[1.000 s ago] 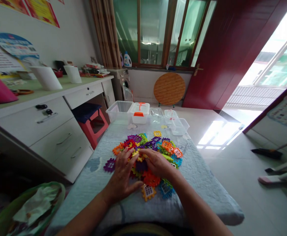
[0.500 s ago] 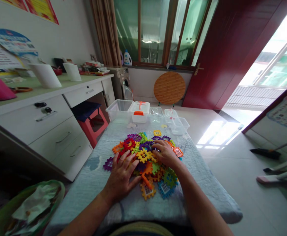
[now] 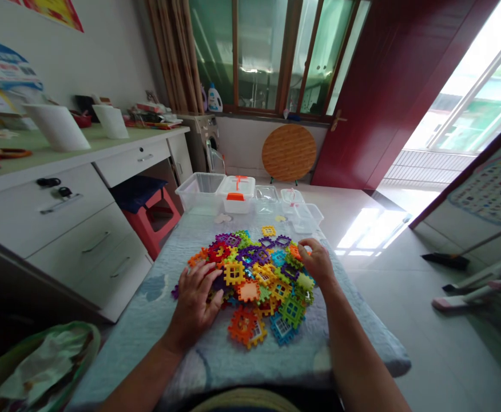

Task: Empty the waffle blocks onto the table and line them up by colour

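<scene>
Left hand (image 3: 195,303): spread flat on the heap's near edge | right hand (image 3: 317,261): fingers curled at the far edge, pinch unclear | plastic puzzle pieces (image 3: 250,289): nearly all in one heap on the quilted cover (image 3: 139,337) — a few strays by the clear plastic boxes (image 3: 199,191)

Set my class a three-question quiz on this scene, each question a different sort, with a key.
1. True or false: the right hand reaches nearer the far edge of the pile of plastic building pieces than the left hand does.
2. Multiple choice: what stands under the white desk? A) a red stool B) a washing machine C) a broom
3. Fill in the blank: the round board stands against the wall beneath the ____.

Key: 1) true; 2) A; 3) window
</scene>
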A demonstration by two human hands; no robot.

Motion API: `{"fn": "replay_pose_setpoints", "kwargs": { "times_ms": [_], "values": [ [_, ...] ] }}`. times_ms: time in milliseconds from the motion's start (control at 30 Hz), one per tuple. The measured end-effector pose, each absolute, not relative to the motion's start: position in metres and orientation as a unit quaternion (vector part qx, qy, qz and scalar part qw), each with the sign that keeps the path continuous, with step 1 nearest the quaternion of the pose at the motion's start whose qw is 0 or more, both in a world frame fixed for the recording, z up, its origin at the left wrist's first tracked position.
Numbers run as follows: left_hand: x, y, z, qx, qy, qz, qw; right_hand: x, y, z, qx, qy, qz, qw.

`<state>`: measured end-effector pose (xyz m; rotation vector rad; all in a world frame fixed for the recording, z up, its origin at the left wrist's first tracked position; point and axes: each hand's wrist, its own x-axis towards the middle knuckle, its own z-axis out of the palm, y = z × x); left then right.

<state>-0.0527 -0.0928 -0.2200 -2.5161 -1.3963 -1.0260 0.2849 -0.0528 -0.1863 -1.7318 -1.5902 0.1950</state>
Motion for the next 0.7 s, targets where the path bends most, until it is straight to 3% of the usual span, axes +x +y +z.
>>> {"fn": "replay_pose_setpoints", "kwargs": {
  "times_ms": [233, 567, 700],
  "values": [
    [-0.055, -0.088, -0.22, -0.793, -0.486, -0.368, 0.018, 0.289, -0.044, -0.204, -0.755, -0.603, 0.125, 0.225],
    [-0.057, -0.084, -0.223, -0.781, -0.497, -0.375, 0.047, 0.268, -0.053, -0.179, -0.621, -0.702, 0.262, 0.232],
    [-0.058, -0.082, -0.224, -0.771, -0.511, -0.377, 0.052, 0.273, -0.031, -0.173, -0.666, -0.687, 0.197, 0.214]
  ]
}}
